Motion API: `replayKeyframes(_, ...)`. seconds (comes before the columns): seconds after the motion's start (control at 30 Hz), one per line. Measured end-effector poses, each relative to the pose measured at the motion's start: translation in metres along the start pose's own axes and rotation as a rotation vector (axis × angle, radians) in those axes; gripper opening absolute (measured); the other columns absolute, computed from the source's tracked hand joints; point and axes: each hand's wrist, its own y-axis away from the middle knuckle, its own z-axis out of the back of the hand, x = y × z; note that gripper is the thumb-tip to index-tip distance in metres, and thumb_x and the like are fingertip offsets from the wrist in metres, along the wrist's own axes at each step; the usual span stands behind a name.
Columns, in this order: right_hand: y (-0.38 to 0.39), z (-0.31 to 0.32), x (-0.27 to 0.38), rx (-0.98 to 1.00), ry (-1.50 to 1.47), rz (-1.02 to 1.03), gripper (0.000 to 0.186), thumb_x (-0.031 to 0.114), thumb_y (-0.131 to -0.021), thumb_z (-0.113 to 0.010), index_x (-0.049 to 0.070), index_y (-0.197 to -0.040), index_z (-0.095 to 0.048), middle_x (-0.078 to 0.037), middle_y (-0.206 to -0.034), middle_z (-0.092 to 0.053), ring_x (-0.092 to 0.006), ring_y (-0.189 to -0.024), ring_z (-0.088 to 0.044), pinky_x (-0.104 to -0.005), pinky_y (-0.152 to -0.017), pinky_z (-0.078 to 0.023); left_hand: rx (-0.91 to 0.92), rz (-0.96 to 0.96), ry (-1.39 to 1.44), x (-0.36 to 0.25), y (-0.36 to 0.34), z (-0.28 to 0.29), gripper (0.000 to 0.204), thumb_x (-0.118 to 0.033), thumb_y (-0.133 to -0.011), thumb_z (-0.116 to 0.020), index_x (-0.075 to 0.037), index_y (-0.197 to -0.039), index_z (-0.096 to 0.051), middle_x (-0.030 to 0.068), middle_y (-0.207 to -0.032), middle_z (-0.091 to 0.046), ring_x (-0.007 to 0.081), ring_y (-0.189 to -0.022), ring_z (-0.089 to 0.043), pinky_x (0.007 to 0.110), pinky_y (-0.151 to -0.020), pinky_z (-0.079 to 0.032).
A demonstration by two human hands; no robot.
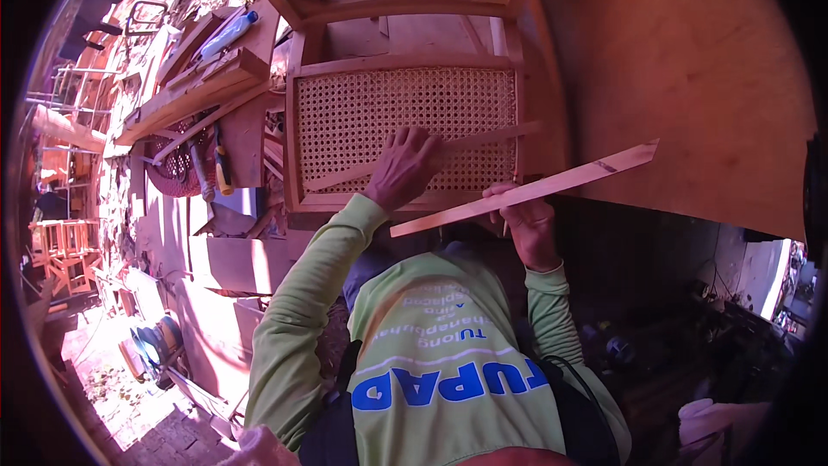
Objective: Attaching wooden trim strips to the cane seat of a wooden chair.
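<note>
A wooden frame panel with woven cane (345,103) lies in front of me. Across the cane rests a thin wooden strip (483,135), slanting up to the right. My left hand (402,169) is closed over this strip, its fingertips bent down and partly hidden. My right hand (530,226) grips a second, paler wooden strip (552,184) from beneath, at the panel's near right corner. That strip has a slanted far end and a dark mark across it. Something thin, perhaps a pencil, shows between the right fingers, too small to name surely.
A wooden chair-like frame (388,5) stands beyond the panel. On the left are stacked boards (198,95), a blue bottle (231,33), a yellow-and-black handled tool (222,166) and a red mesh basket (172,160). A large plywood sheet (690,78) spans the right.
</note>
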Motion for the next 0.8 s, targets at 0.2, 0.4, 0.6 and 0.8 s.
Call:
replayKeyframes(0.2, 0.013, 0.004, 0.003, 0.019, 0.092, 0.089, 0.023, 0.001, -0.106, -0.061, -0.004, -0.127, -0.067, -0.014, -0.123, -0.07, -0.0269, -0.118, -0.068, -0.0422, -0.105, -0.055, 0.017, -0.093, 0.034, 0.017, -0.02, -0.004, 0.033, 0.001, -0.085, -0.067, -0.008, -0.117, -0.066, 0.0128, -0.111, -0.061, 0.038, -0.107, -0.058, 0.048, -0.094, -0.05)
replayKeyframes(0.4, 0.013, -0.005, 0.011, -0.007, -0.001, 0.108, 0.022, 0.001, -0.106, -0.059, -0.003, -0.127, -0.066, -0.016, -0.122, -0.069, -0.0299, -0.115, -0.069, -0.0442, -0.104, -0.056, -0.067, -0.143, -0.172, 0.071, -0.09, -0.008, 0.036, -0.002, -0.084, -0.069, -0.011, -0.12, -0.065, 0.0132, -0.115, -0.062, 0.0382, -0.111, -0.058, 0.05, -0.096, -0.05)
replayKeyframes(0.6, 0.02, 0.01, 0.059, 0.021, 0.086, 0.237, 0.03, 0.012, -0.108, -0.057, -0.006, -0.132, -0.058, -0.015, -0.118, -0.062, -0.0263, -0.108, -0.064, -0.0484, -0.096, -0.06, -0.331, 0.042, 0.054, 0.037, -0.055, 0.026, 0.032, -0.009, -0.093, -0.072, -0.008, -0.125, -0.067, 0.0141, -0.117, -0.067, 0.0373, -0.11, -0.062, 0.048, -0.095, -0.051)
replayKeyframes(0.8, 0.009, 0.026, 0.093, 0.091, 0.155, 0.251, 0.036, 0.02, -0.108, -0.057, -0.009, -0.13, -0.058, -0.017, -0.115, -0.06, -0.0266, -0.105, -0.061, -0.0473, -0.089, -0.059, -0.307, 0.465, 0.276, 0.005, 0.062, 0.033, 0.023, -0.009, -0.103, -0.067, -0.003, -0.126, -0.069, 0.0115, -0.111, -0.074, 0.0218, -0.102, -0.071, 0.035, -0.09, -0.057)
